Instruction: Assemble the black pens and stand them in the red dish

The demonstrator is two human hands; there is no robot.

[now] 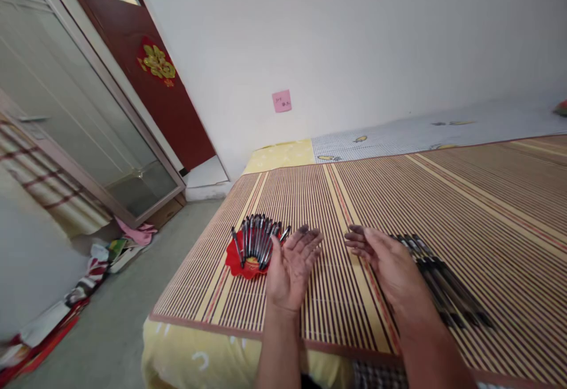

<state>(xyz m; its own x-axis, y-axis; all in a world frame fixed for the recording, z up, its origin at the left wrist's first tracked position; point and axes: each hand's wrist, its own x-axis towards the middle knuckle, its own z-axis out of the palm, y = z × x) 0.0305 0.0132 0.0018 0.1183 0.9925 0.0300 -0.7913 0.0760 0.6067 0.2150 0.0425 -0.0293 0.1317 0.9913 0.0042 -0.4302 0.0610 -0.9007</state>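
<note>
My left hand (292, 268) is open, palm turned up and inward, fingers stretched out and dark at the tips. Just beside it, a red scalloped dish (251, 272) holds several black-capped pens (257, 237) fanned out along its rim; my left thumb overlaps the nearest ones in view. Facing it across a gap is my right hand (383, 259), also open and holding nothing, its fingertips smudged dark. To the right of that hand, several more pens (447, 280) lie side by side on the striped mat (336, 294), partly covered by my right wrist.
The mat covers a bed with a yellow sheet (199, 350). Behind it rises a white wall with a pink note (282, 101). At left are a glass-paned door (101, 100), a red-brown door (133, 58), and assorted items (88, 283) along the floor.
</note>
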